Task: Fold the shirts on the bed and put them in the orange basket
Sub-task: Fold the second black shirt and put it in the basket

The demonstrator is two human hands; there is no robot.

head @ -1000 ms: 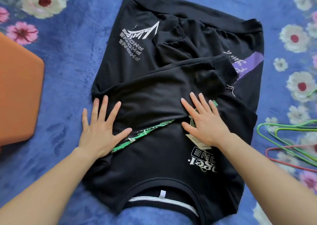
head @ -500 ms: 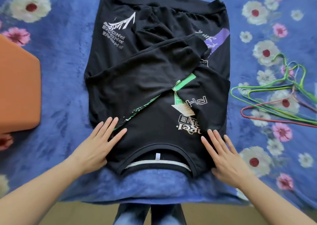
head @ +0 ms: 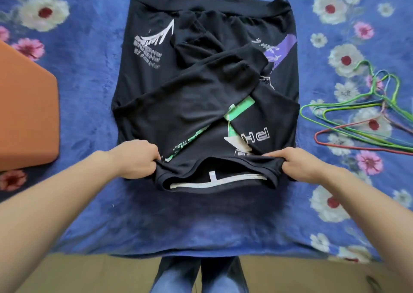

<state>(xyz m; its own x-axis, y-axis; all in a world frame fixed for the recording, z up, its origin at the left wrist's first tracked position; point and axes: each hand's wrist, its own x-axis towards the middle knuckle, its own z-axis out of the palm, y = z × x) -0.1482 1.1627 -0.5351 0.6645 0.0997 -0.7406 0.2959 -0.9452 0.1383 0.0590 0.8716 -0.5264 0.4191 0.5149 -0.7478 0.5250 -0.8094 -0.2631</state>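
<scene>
Head view, looking down. The blue flower-patterned bed cover fills most of the field. Its near edge hangs over a tan floor, where my legs in blue jeans stand. At the centre of the cover lies the black shirt, the task's thing. Its collar end is toward me and its hem toward the far side. Both sleeves are folded inward so that they cross over the body, with white, green and purple print showing between the folds. The orange basket sits at the left edge of the field, only partly in view and well apart from the shirt. A bundle of wire hangers, green, red and blue, lies on the cover to the right of the shirt, not touching it. My left hand is clamped on the shirt's near left corner, beside the collar, with the fingers curled round the cloth. My right hand grips the near right corner in the same manner. Between the two hands the near edge is raised slightly off the cover, and the cloth bunches at each grip. The neck opening gapes toward me, showing a pale grey inner band. Smallest, a white label sits at its middle.
</scene>
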